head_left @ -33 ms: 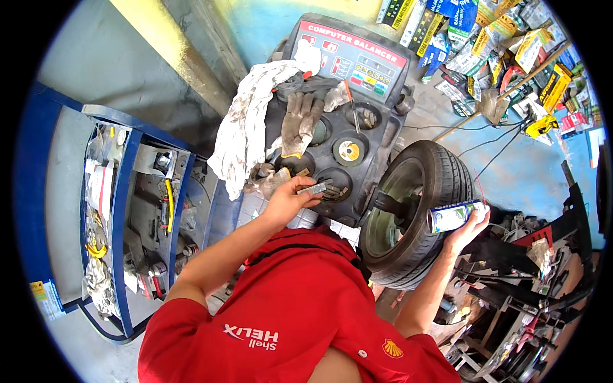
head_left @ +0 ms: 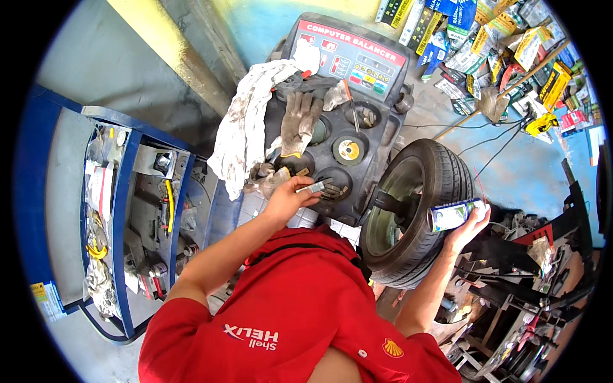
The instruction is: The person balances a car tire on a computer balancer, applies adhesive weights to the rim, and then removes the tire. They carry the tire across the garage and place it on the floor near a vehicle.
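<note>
My left hand (head_left: 294, 198) is closed in a pinch on a small flat grey metal strip (head_left: 314, 187). It is over the front of the wheel balancer's tray (head_left: 329, 150), beside a round well with several small metal pieces (head_left: 338, 191). My right hand (head_left: 469, 228) is wrapped round a spray can (head_left: 451, 216), white, blue and green, held tilted nearly on its side. A thin red straw (head_left: 480, 184) rises from the can's nozzle end. Close to the can, a tyre on a rim (head_left: 440, 179) is mounted on the balancer's shaft (head_left: 389, 203).
The balancer's panel (head_left: 348, 57) stands behind the tray. Grey work gloves (head_left: 300, 124), a white stained cloth (head_left: 246, 121), a screwdriver (head_left: 352, 105) and a yellow-centred disc (head_left: 348, 150) lie on it. At left is a blue tool trolley (head_left: 122, 223); at right, cluttered metal racking (head_left: 511, 332).
The grey metal strip in my left hand has turned very slightly. My right hand, the spray can and the wheel look unmoved.
</note>
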`<state>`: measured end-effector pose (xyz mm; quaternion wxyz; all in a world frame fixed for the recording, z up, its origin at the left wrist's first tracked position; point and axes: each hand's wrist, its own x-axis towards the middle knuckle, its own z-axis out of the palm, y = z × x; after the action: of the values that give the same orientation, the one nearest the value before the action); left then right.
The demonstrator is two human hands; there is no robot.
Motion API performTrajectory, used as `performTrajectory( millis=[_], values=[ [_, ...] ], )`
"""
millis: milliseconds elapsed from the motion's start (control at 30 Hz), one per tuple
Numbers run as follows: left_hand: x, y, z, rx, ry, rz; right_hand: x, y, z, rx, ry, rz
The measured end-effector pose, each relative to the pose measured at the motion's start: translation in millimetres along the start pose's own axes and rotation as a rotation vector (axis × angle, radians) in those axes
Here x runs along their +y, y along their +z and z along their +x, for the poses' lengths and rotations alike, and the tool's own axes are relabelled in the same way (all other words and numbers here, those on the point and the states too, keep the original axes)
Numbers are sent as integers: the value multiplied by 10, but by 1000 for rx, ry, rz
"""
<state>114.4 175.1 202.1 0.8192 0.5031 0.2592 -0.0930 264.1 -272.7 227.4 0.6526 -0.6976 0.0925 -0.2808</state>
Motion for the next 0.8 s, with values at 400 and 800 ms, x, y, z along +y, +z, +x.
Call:
performTrajectory(
  millis=[400,800],
  values=[
    [104,-215,529,176,369,536,-55,28,-20,-6,-5,-44],
    [11,-320,735,209,367,1650,-545,721,143,-30,-208,-92]
  ],
)
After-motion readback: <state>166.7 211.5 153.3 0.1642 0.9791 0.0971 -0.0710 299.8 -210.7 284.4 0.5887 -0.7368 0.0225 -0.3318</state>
